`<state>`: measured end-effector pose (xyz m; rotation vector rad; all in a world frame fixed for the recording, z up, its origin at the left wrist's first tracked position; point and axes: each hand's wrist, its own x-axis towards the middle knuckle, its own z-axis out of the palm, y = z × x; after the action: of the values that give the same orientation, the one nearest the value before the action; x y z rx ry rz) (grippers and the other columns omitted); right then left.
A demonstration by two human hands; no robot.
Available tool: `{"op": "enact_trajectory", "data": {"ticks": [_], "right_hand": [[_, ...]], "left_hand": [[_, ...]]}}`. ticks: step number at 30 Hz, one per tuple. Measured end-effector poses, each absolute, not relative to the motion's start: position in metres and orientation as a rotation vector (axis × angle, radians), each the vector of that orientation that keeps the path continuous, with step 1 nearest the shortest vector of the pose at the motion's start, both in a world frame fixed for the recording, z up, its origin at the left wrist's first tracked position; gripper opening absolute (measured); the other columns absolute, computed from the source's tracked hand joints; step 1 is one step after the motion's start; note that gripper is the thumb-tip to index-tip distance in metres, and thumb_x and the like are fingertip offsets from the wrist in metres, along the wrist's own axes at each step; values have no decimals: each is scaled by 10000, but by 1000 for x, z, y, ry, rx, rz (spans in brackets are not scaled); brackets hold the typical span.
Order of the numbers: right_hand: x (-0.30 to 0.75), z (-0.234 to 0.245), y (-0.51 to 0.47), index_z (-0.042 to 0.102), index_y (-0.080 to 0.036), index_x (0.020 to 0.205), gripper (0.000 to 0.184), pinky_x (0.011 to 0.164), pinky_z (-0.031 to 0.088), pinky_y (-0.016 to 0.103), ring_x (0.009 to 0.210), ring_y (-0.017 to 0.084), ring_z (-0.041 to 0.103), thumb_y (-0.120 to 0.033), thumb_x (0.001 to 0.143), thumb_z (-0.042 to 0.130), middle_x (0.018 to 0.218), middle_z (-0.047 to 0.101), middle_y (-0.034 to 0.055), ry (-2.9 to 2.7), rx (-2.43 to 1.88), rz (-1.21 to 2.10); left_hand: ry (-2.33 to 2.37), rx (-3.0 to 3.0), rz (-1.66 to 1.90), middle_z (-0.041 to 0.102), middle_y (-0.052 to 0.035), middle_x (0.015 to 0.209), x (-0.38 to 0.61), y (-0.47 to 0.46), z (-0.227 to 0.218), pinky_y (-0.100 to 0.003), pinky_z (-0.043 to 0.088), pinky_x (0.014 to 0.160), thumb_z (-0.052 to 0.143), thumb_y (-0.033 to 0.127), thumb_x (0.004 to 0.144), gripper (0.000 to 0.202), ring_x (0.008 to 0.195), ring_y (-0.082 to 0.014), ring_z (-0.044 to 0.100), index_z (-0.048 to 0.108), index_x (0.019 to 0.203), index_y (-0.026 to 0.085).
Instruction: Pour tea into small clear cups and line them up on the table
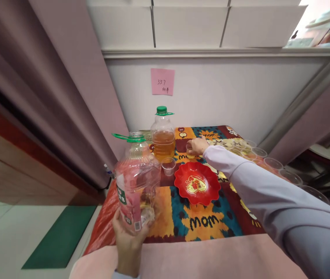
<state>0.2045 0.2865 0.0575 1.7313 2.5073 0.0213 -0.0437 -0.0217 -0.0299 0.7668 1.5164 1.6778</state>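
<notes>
My left hand (128, 240) grips the base of a large clear plastic bottle (137, 178) with an open green cap, holding it above the near left of the table; only a little liquid shows at its bottom. My right hand (197, 146) reaches far across and closes on a small clear cup (190, 152) with yellowish liquid. A second bottle (162, 135) with a shut green cap, about half full of amber liquid, stands at the back. An empty small cup (168, 166) stands in front of it. A red scalloped plate (197, 183) lies mid-table.
The table wears a colourful cloth (202, 223) printed "mom". Several empty clear cups (272, 164) line its right edge. A pink note (162, 81) hangs on the white wall behind. A curtain (66, 97) hangs at left; a green mat (63, 236) lies on the floor.
</notes>
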Motion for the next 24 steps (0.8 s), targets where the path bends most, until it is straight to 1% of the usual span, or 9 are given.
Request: {"op": "enact_trajectory", "data": {"ticks": [4,7,9,11,13,15,16,20,24], "right_hand": [[201,61,287,774,-164,1103,260,1096,339,521,1127,338,707,-329,936,661,1179,779,198,2495,1776,36],[194,69,271,706,-138,1259,460,1118,336,524,1246,380,648,-443,917,737,1306,722,235,2562,1799,107],[185,71,252,644,-150,1347,572,1099,377,473,1292,364,626,-551,942,701,1366,694,223,2669,1795,124],[170,66,229,615,-172,1366,650,1015,454,414,1243,337,663,-651,931,679,1336,715,190,2792,1800,-11],[151,54,207,615,-172,1337,764,912,508,391,1144,338,712,-713,820,768,1255,749,173,2839,1848,-276],[131,41,191,623,-168,1297,778,868,524,377,1101,339,729,-654,739,864,1223,757,169,2800,1936,-423],[123,37,186,628,-166,1282,722,866,526,369,1101,332,731,-584,750,878,1232,753,170,2791,1962,-441],[124,42,177,623,-159,1289,499,927,520,358,1155,298,706,-418,881,749,1275,724,165,2837,2043,-407],[173,52,160,572,-161,1378,538,1015,497,364,1246,291,652,-397,907,680,1354,676,163,2879,2125,-347]], "left_hand": [[1544,680,1711,606,-151,1448,-41,-20,-25,-561,581,1050,991,366,554,1002,1229,-369,692,454,1393,266],[1535,644,1741,581,-140,1490,-38,-19,-20,-504,602,1016,1000,356,524,977,1221,-364,694,486,1351,270],[1500,640,1744,577,-118,1500,-38,-19,-18,-496,614,992,999,362,519,960,1195,-356,706,491,1330,294],[1474,667,1743,584,-116,1489,-39,-20,-19,-506,614,991,998,368,529,961,1194,-347,707,480,1336,300],[1473,697,1733,611,-127,1439,-40,-21,-21,-521,607,998,996,376,543,992,1189,-337,709,453,1370,291],[1492,715,1731,647,-131,1361,-41,-22,-25,-532,604,999,996,378,550,1020,1166,-331,718,433,1395,276],[1497,728,1736,658,-131,1336,-42,-23,-27,-537,601,1001,995,373,555,1026,1159,-329,720,425,1403,271],[1464,779,1769,632,-141,1401,-43,-25,-32,-543,573,1046,993,333,562,1044,1196,-318,703,410,1426,271],[1422,779,1822,569,-164,1477,-45,-25,-34,-509,573,1037,973,334,604,1028,1232,-304,678,386,1445,265]]}}
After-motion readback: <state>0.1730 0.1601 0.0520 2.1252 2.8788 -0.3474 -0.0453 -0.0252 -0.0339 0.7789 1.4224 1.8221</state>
